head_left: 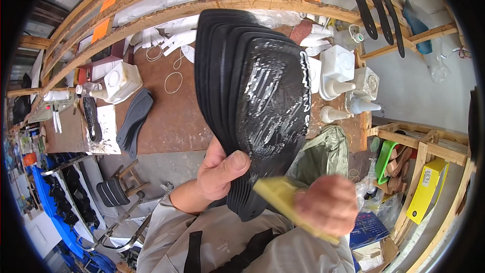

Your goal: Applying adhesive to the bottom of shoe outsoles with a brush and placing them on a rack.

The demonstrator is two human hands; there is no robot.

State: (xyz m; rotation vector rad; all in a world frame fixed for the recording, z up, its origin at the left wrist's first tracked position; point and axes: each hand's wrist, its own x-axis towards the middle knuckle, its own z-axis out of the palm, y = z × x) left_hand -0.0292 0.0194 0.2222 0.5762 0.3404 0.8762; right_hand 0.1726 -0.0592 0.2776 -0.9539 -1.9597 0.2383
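My left hand [221, 172] grips a fanned stack of black shoe soles [222, 76] near its narrow lower end, thumb on top. Streaks of shiny, wet-looking coating cover the top sole [273, 86], and a thick white line of it runs along the right edge. Closed around a flat yellowish pad [275, 197] is my right hand [327, 205], blurred by motion. The pad's left end lies over or beside the lower part of the stack; whether it touches I cannot tell. Another fanned bunch of black soles [135, 119] lies on the table at the left.
Beyond the stack is a brown worktable [172, 116] with a white bottle [121, 82] at left. White nozzle bottles [337, 64] stand at right, above a greenish plastic bag [326, 154]. Wooden rails [166, 12] cross the top; black straps [364, 7] hang there. A yellow box [427, 189] sits lower right.
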